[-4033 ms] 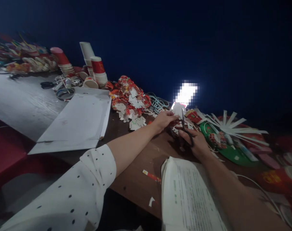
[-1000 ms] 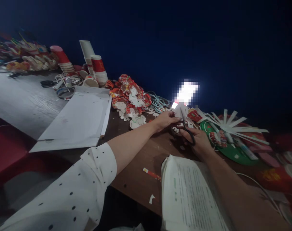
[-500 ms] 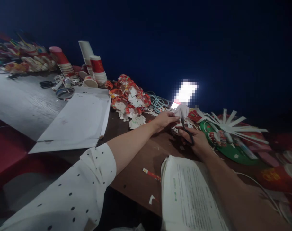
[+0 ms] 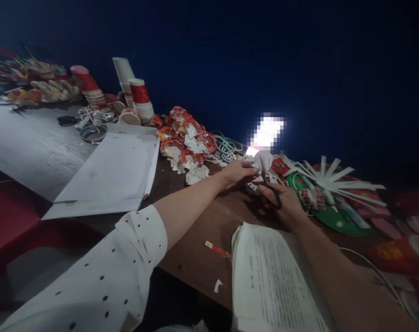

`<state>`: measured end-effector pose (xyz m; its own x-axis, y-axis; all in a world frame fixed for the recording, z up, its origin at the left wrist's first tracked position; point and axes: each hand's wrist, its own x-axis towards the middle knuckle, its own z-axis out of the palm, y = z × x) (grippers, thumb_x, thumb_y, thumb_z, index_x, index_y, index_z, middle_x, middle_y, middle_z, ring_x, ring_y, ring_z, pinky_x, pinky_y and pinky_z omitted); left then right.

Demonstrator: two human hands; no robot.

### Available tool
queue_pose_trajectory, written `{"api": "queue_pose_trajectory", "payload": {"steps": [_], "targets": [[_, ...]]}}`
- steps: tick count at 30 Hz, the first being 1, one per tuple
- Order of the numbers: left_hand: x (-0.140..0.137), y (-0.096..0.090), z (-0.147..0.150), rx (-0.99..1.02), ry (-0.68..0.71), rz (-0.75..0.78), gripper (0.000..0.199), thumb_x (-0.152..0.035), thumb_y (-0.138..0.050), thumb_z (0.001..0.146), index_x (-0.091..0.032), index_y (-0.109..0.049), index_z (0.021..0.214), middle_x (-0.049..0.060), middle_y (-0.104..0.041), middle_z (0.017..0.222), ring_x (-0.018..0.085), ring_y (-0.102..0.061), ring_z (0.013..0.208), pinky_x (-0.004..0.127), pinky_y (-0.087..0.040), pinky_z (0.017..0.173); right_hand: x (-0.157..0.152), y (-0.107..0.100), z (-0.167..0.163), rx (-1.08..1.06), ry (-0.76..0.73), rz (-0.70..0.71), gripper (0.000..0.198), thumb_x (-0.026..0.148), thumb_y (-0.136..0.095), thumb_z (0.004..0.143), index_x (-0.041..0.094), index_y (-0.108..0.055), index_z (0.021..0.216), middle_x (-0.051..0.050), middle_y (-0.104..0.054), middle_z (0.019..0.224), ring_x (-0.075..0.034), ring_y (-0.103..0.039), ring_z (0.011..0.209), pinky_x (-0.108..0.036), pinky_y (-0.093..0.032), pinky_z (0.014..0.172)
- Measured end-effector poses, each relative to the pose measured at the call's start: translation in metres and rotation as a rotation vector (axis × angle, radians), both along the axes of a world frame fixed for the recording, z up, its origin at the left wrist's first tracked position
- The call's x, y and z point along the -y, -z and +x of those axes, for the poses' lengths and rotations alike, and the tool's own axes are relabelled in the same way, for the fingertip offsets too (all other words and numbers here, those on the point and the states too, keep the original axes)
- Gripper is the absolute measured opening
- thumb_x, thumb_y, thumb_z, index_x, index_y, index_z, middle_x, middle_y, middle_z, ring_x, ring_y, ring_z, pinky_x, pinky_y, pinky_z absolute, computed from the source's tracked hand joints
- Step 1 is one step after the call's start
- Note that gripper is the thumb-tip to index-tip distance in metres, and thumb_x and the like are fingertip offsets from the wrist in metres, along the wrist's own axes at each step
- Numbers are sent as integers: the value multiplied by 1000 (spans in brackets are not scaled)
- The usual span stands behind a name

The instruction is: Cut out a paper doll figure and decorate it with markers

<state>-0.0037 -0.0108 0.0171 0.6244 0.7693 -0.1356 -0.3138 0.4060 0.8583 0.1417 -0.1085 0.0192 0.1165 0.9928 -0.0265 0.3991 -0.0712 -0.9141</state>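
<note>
Between the thumb and fingers of my left hand (image 4: 239, 173) is a white piece of paper (image 4: 263, 159). My right hand (image 4: 281, 199) grips dark-handled scissors (image 4: 274, 196), whose blades reach up against that paper. Whether the blades are parted is too small to tell. Beneath the hands lie white and red cut scraps (image 4: 256, 184), partly hidden. A bright blurred-out panel (image 4: 267, 131) glows just behind the paper. To the left of my left hand is a heap of red-and-white cut paper pieces (image 4: 188, 138).
An open printed book (image 4: 268, 272) lies at the front edge of the brown table (image 4: 198, 258). A green tray (image 4: 337, 221) with a fanned strip cup (image 4: 330, 182) stands right. A white board (image 4: 109, 170) and stacked paper cups (image 4: 142, 101) are left. Coiled cable (image 4: 228, 145) runs behind.
The scissors and my right hand have shifted very slightly to the right and down. My left hand keeps hold of the paper in nearly the same place.
</note>
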Motion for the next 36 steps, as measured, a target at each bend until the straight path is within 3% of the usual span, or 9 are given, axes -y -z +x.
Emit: {"api": "queue_pose_trajectory", "payload": {"steps": [8,25,36], "targets": [[-4,4,0,-5,8,16,21,-16,-77,68,-9,-57,70,-1,-61,58,4,-54,50,18,-42,57,1,-6,0,4,-11,-23,48,53,-68,72,14,-74,101,2,-52,51,-10,-44,45,-23,-34,42],[-4,3,-1,-12,-20,77,18,-15,-70,74,-11,-55,65,-2,-59,56,5,-50,50,20,-38,57,1,-8,-2,-12,18,-17,42,52,-70,71,16,-75,92,1,-51,49,-10,-42,44,-23,-31,40],[-5,4,-1,-23,-36,102,18,-19,-72,72,-11,-57,66,-2,-58,56,5,-50,51,20,-39,58,1,-7,-1,-22,16,-31,45,51,-71,70,15,-75,96,2,-49,49,-10,-42,44,-23,-30,39]]}}
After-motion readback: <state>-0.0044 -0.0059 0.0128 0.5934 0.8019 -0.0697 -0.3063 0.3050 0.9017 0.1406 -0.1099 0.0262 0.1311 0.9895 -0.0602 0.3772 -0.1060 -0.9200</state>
